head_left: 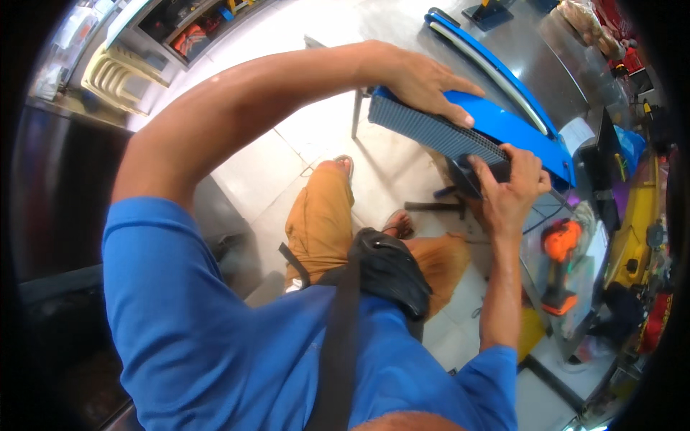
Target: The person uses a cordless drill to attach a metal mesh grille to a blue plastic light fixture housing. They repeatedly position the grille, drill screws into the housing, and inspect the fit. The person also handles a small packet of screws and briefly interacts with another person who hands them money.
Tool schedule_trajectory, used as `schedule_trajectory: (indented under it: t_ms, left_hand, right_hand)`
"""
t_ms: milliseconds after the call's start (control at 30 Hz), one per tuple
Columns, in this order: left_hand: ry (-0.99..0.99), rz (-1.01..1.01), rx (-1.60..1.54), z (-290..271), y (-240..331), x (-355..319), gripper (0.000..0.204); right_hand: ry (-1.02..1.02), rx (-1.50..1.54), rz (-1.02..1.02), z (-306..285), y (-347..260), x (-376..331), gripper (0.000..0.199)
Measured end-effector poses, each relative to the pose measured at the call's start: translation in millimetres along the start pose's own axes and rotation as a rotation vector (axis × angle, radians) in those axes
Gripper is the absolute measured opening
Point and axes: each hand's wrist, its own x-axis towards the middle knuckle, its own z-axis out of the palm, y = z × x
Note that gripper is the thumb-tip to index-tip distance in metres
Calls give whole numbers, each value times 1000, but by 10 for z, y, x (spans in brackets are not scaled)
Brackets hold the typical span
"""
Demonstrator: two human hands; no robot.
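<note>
A long blue housing (503, 123) with a grey ribbed side (431, 129) is held tilted at the table's near edge. My left hand (420, 79) lies over its far-left end, fingers stretched out and spread on the blue top, with one fingertip by the ribbed edge. At the other end, my right hand (510, 188) grips the ribbed side, thumb on the ribs and fingers bent around the edge. Behind it on the table rests a second curved blue piece (496, 72) with a pale strip along it. The housing's underside is partly hidden.
An orange and black cordless drill (560, 248) lies on the right. Beyond it sit a yellow level-like bar (636, 223) and mixed clutter. The metal table (539, 43) spans the upper right. Stacked cream plastic chairs (118, 75) and a shelf (194, 29) stand at the upper left.
</note>
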Motion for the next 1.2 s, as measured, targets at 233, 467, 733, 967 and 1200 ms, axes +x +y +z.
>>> schedule_trajectory:
  t_ms: [233,467,733,967,1200]
  left_hand:
    - [74,39,-44,132,13,2,93]
    - [87,63,-42,124,-31,4,94]
    - [34,56,46,87,180,44,91]
    - [15,50,79,106,317,185,88]
    - [771,-205,-374,43,-13,-644,45]
  right_hand:
    - [12,5,10,17,104,-6,46]
    - [-105,98,111,-71,57,123,45]
    - [-49,33,58,-43,69,82,45]
    - [-12,61,61,3,57,1,45]
    - [-51,30,66,8,40,81,47]
